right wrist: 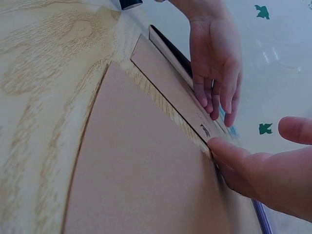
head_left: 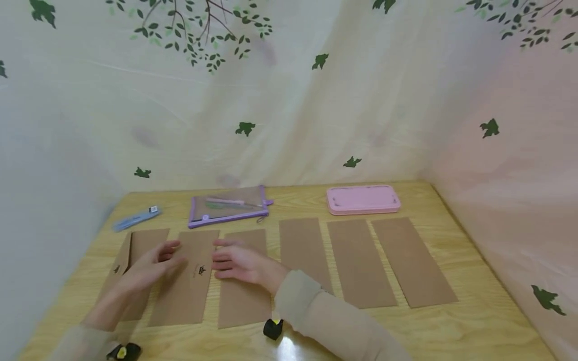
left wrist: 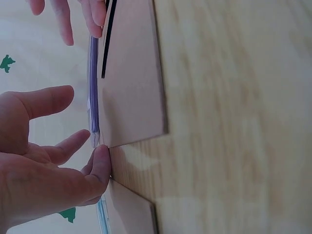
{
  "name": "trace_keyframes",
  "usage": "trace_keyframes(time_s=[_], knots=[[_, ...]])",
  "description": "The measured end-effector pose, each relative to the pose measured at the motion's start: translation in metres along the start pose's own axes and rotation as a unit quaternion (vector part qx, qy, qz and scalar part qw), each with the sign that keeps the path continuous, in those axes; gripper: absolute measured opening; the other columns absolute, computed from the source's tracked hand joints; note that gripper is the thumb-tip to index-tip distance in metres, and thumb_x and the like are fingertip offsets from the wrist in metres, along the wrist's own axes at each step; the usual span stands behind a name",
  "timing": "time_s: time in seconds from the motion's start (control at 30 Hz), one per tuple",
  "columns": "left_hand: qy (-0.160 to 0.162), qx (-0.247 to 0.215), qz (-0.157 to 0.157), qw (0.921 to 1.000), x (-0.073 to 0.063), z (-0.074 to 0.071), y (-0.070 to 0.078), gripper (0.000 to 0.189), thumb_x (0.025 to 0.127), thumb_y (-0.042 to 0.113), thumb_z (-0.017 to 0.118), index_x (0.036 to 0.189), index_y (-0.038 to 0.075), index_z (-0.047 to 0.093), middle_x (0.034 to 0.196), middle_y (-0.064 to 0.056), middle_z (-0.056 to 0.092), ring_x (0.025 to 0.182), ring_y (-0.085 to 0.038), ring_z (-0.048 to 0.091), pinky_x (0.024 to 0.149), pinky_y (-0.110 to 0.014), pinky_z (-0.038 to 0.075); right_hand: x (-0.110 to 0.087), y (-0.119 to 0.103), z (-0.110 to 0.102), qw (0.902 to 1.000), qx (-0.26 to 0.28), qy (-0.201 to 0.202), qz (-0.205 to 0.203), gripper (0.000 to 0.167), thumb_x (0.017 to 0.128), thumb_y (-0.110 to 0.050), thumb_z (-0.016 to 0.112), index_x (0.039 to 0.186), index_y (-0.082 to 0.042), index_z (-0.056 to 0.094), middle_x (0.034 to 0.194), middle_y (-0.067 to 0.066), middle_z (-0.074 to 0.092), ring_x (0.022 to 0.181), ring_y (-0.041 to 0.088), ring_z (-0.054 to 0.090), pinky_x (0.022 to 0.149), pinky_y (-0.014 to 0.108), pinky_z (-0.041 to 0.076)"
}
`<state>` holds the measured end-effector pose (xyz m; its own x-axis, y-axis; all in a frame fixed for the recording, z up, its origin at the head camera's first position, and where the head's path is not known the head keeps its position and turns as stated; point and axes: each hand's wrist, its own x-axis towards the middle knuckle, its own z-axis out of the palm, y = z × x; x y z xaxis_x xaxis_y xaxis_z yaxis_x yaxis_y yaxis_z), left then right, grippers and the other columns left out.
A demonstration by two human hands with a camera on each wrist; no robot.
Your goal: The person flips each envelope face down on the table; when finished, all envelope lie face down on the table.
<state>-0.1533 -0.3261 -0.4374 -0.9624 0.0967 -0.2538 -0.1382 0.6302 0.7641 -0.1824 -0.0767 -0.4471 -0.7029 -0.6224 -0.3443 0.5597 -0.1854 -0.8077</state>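
Observation:
Several flat brown kraft-paper pieces lie in a row on the table. My left hand is over the left side of the second piece, its fingers extended and the thumb apart. From the other side, my right hand reaches across the third piece, fingertips near the second one's right edge. A small black crown print shows between the hands. The leftmost piece, partly hidden by the left hand, has a folded flap. In the right wrist view, the right hand has its fingers straight, holding nothing.
Behind the row lie a blue slim packet, a purple-edged mesh zip pouch with pens inside, and a pink pencil case. More brown pieces lie to the right. A leaf-printed cloth hangs around the wooden table.

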Motion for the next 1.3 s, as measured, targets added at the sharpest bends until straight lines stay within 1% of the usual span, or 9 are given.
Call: trace_keyframes(time_s=[0.17,0.3,0.53,0.67,0.8,0.93,1.03,1.13,1.3], knots=[[-0.003,-0.004,-0.003,1.0000,0.000,-0.001,0.000,0.076,0.102,0.039,0.062,0.150,-0.011,0.031,0.145,-0.035,0.040,0.129,-0.046,0.043,0.100,-0.053,0.045,0.000,-0.001,0.002,1.0000,0.004,0.004,0.004,0.058,0.101,-0.004,0.053,0.155,0.001,0.034,0.137,0.028,0.050,0.132,0.043,0.046,0.110,0.058,0.040],[-0.011,-0.010,-0.011,0.9998,0.001,-0.004,0.001,0.078,0.102,0.040,0.061,0.152,-0.011,0.029,0.147,-0.036,0.036,0.132,-0.048,0.040,0.103,-0.058,0.042,0.000,-0.004,0.003,1.0000,0.006,0.003,0.002,0.058,0.101,-0.004,0.053,0.155,0.001,0.033,0.139,0.029,0.049,0.133,0.045,0.045,0.111,0.058,0.039],[-0.025,-0.009,-0.028,0.9993,-0.002,-0.015,0.002,0.080,0.104,0.044,0.056,0.154,-0.009,0.024,0.150,-0.040,0.030,0.135,-0.053,0.036,0.108,-0.064,0.038,0.001,-0.008,0.008,1.0000,0.006,0.002,0.000,0.058,0.099,-0.003,0.056,0.154,0.001,0.036,0.136,0.026,0.052,0.129,0.044,0.049,0.110,0.057,0.040],[-0.041,-0.032,-0.027,0.9983,-0.003,-0.017,0.001,0.079,0.105,0.043,0.055,0.154,-0.010,0.022,0.151,-0.040,0.030,0.134,-0.051,0.039,0.107,-0.062,0.040,-0.002,-0.010,0.011,0.9995,0.027,0.010,-0.008,0.057,0.100,-0.004,0.056,0.153,-0.001,0.038,0.135,0.022,0.053,0.126,0.041,0.051,0.109,0.056,0.042],[-0.060,-0.062,-0.023,0.9960,-0.004,-0.013,0.005,0.079,0.105,0.040,0.056,0.155,-0.009,0.019,0.153,-0.039,0.028,0.134,-0.049,0.042,0.106,-0.056,0.042,-0.005,-0.014,0.015,0.9980,0.054,0.020,-0.029,0.056,0.100,-0.005,0.057,0.153,-0.004,0.041,0.133,0.018,0.054,0.120,0.034,0.055,0.108,0.051,0.045],[-0.075,-0.108,-0.013,0.9912,-0.006,-0.007,0.011,0.078,0.105,0.034,0.057,0.156,-0.008,0.016,0.153,-0.039,0.027,0.133,-0.046,0.044,0.102,-0.050,0.050,-0.008,-0.019,0.022,0.9954,0.077,0.025,-0.050,0.053,0.099,-0.004,0.057,0.150,-0.005,0.045,0.129,0.014,0.056,0.106,0.025,0.057,0.105,0.047,0.048],[-0.089,-0.155,-0.007,0.9839,-0.008,-0.002,0.017,0.075,0.106,0.029,0.057,0.157,-0.007,0.015,0.153,-0.038,0.026,0.133,-0.045,0.044,0.096,-0.050,0.054,-0.009,-0.020,0.025,0.9930,0.097,0.031,-0.060,0.048,0.098,-0.003,0.056,0.146,-0.005,0.050,0.121,0.010,0.058,0.100,0.021,0.058,0.104,0.046,0.049],[-0.104,-0.190,-0.005,0.9761,-0.011,0.001,0.023,0.074,0.105,0.026,0.058,0.157,-0.005,0.016,0.153,-0.036,0.026,0.132,-0.042,0.044,0.095,-0.052,0.055,-0.010,-0.018,0.027,0.9924,0.104,0.026,-0.060,0.046,0.099,-0.003,0.055,0.145,-0.004,0.051,0.120,0.009,0.060,0.106,0.024,0.059,0.105,0.046,0.048],[-0.127,-0.220,0.001,0.9672,-0.012,0.001,0.030,0.074,0.106,0.025,0.057,0.158,-0.004,0.014,0.155,-0.035,0.023,0.133,-0.040,0.044,0.094,-0.053,0.055,-0.012,-0.017,0.030,0.9934,0.099,0.016,-0.056,0.047,0.099,-0.006,0.054,0.146,-0.002,0.050,0.136,0.015,0.057,0.114,0.026,0.057,0.105,0.045,0.046]])
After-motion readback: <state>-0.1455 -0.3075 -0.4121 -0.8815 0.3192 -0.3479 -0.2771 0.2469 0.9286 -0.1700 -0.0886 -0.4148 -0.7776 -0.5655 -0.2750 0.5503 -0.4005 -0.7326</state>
